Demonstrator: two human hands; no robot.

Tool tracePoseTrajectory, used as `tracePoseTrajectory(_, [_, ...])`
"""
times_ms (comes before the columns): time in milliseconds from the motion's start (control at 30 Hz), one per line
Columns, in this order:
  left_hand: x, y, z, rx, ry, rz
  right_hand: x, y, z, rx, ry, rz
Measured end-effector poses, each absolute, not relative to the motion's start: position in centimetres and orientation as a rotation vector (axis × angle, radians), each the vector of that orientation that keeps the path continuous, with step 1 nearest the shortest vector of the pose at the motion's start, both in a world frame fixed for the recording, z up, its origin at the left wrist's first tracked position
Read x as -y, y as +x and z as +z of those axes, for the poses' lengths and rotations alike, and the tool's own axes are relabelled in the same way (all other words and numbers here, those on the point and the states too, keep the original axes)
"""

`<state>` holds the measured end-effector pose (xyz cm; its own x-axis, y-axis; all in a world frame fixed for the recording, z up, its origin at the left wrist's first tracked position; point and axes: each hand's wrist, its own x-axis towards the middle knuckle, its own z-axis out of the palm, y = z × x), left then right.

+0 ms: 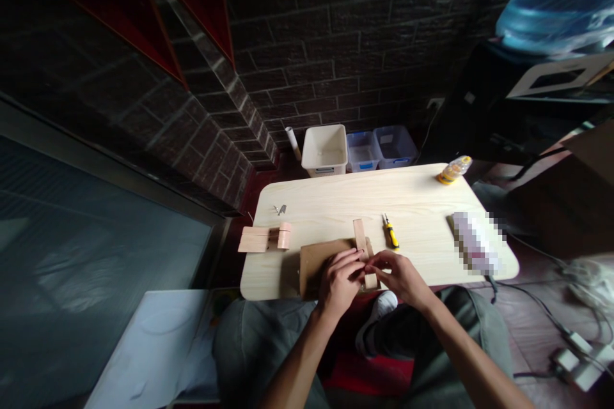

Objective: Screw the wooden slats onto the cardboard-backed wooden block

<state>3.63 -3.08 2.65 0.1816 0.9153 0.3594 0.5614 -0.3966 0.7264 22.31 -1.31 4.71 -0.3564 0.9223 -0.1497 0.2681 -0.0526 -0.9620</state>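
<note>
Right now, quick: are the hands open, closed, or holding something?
Left hand: partly curled at the wooden piece; grip cannot be told.
Right hand: bent as if pinching there; anything held is hidden.

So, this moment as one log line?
left hand; right hand: at pale wooden strip; beneath: brown cardboard box; aside: yellow-black screwdriver

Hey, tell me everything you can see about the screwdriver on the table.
The screwdriver has a yellow-and-black handle, which looks like plastic, and a thin, metal-looking shaft. It lies on the pale tabletop, shaft pointing toward the far side, just beyond the right hand. No hand touches it. Its tip is too small to make out.
</note>
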Motion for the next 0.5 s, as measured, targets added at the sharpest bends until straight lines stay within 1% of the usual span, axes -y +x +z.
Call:
tracePoseTrajectory(267, [3.19, 3.73, 2.89, -1.397, 2.026, 1.083, 1.38, 22.57, 4.17, 1.641, -1.239, 1.456])
tracePoseTrajectory(500, [3.15, 3.64, 2.76, -1.383, 2.026, 1.098, 1.18, 22.51, 4.94, 1.625, -1.249, 1.508])
